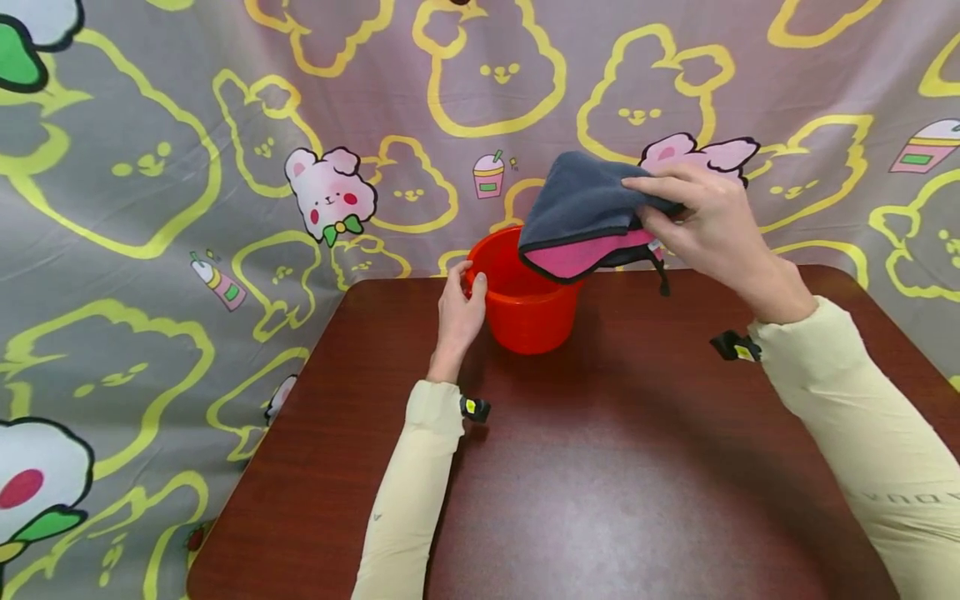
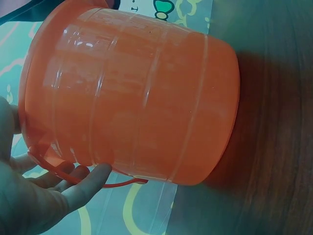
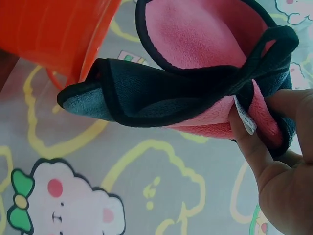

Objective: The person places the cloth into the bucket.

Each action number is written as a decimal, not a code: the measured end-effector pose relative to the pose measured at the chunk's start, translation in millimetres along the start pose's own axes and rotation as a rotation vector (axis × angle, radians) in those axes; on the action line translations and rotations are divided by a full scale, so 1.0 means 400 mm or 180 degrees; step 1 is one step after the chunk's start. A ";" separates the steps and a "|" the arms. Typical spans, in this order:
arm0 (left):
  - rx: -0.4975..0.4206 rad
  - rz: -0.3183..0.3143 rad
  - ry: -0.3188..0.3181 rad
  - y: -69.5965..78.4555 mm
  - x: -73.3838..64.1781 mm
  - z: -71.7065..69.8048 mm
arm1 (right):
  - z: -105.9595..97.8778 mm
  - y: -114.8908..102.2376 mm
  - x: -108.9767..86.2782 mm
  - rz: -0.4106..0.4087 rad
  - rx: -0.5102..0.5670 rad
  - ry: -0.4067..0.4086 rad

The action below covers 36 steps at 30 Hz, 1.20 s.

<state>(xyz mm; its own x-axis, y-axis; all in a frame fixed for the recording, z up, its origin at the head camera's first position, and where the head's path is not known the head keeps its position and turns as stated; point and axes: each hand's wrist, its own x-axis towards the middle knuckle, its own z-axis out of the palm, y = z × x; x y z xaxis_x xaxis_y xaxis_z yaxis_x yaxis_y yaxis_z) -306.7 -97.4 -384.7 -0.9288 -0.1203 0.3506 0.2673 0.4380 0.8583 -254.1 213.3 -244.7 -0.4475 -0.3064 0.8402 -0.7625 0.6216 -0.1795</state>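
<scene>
A red plastic bucket (image 1: pixel 531 321) stands upright toward the back of the table. My left hand (image 1: pixel 460 310) holds its left rim, thumb on top; in the left wrist view the fingers (image 2: pixel 90 183) lie by the thin bucket handle (image 2: pixel 120 185). My right hand (image 1: pixel 697 221) pinches a folded cloth (image 1: pixel 581 200), dark grey-blue on one side and pink on the other, with black edging. The cloth hangs over the bucket's right rim, covering part of the opening. A hanging loop (image 3: pixel 274 41) and a white label (image 3: pixel 246 117) show in the right wrist view.
The dark reddish-brown table (image 1: pixel 600 500) spreads out in front of the bucket. Behind and to the left hangs a grey curtain (image 1: pixel 420 100) printed with yellow outlines and cartoon figures, close to the table's back edge. A small black device (image 1: pixel 474 408) sits on the left wrist.
</scene>
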 end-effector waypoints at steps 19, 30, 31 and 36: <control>0.0194 0.0037 -0.0037 0.001 -0.003 -0.008 | 0.166 -0.046 0.026 0.0542 0.0716 0.0054; 0.0200 0.0061 -0.0050 0.003 -0.001 0.008 | 0.218 0.003 -0.017 0.1200 0.0525 -0.0663; 0.0194 0.0039 -0.0032 0.004 -0.001 0.011 | 0.216 0.010 -0.020 0.1278 0.0507 -0.0766; 0.0145 -0.0006 0.0005 0.010 0.002 0.016 | 0.192 0.033 -0.036 0.1468 0.0491 -0.1086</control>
<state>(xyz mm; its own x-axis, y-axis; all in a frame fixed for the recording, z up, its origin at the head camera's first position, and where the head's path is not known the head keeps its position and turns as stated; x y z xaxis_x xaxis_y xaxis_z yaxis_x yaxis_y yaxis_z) -307.9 -90.1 -383.5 -0.9289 -0.1225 0.3496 0.2535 0.4780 0.8410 -293.7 170.3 -298.4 -0.8542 -0.2598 0.4505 -0.5013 0.6415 -0.5806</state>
